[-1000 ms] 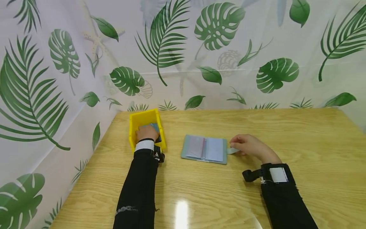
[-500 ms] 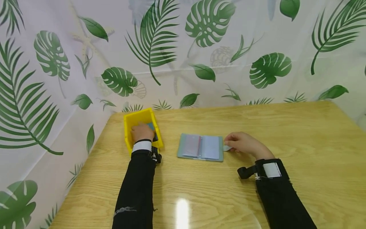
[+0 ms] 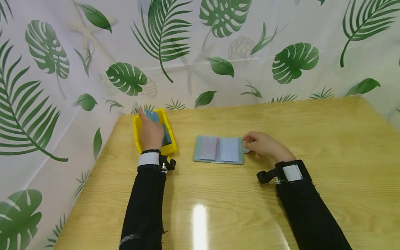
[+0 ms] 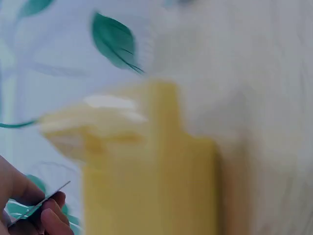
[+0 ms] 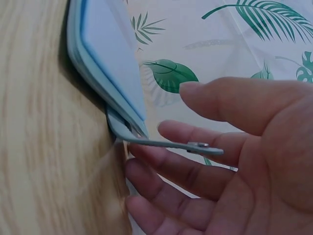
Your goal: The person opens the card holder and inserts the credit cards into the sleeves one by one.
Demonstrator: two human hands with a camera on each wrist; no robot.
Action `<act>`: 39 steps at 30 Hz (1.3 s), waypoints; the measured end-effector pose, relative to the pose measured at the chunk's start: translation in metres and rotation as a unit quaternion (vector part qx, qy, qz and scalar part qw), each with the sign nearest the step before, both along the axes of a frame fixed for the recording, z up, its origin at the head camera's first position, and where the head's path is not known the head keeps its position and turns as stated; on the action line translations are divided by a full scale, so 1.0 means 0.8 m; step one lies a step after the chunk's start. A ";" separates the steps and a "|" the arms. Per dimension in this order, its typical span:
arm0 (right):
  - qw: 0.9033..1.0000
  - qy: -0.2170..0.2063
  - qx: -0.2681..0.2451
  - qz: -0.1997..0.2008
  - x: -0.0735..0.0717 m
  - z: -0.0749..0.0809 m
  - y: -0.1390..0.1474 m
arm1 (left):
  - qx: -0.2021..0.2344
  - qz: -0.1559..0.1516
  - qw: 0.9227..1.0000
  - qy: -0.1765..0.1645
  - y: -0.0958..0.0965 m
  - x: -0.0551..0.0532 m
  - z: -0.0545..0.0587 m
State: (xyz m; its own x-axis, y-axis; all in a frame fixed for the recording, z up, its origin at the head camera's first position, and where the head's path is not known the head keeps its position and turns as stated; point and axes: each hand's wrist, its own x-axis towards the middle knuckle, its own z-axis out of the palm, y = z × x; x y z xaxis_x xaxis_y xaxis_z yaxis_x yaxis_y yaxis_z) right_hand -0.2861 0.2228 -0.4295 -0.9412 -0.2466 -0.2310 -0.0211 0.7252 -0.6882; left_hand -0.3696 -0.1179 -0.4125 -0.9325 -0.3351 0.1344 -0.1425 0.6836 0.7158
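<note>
Two hands worked apart: left of the holder, the left hand pinched a card at the bin; right of it, the right hand's loose fingers met the strap. Card-picking seemed underway, calling for a clear lift.

Head view above the table, facing forward and down, left-wrist view close by the box near the far left corner, right-wrist view close by the booklet, both facing the curtain, head sharing all three.

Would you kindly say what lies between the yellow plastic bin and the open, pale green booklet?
In the head view, only bare wood-grained tabletop separates the bin from the booklet.
</note>
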 end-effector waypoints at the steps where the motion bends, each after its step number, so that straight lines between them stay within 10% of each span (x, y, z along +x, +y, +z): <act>1: 1.000 0.000 0.003 -0.003 -0.001 0.003 0.000 | 0.015 -0.005 1.000 0.022 0.005 0.006 0.009; 7: 1.000 0.006 0.016 -0.008 -0.009 0.003 -0.008 | 0.044 -0.108 0.988 0.101 0.047 0.046 0.040; 12: 1.000 0.023 0.014 0.002 -0.026 -0.008 -0.020 | 0.093 -0.167 0.980 0.049 0.094 0.060 0.021; 24: 0.994 0.060 0.093 0.017 -0.032 -0.025 -0.047 | 0.147 -0.159 0.975 -0.036 0.151 0.072 -0.050; 39: 0.993 0.017 0.111 0.035 -0.015 -0.022 -0.049 | 0.085 -0.173 0.980 -0.046 0.154 0.089 -0.053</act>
State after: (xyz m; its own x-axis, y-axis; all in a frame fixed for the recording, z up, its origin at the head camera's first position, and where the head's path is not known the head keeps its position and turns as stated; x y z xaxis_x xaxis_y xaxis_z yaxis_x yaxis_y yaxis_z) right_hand -0.2983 0.1836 -0.4473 -0.9321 -0.2574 -0.2548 -0.0969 0.8551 -0.5093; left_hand -0.2980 0.0055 -0.4546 -0.9999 -0.0067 0.0146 0.0081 0.5751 0.8180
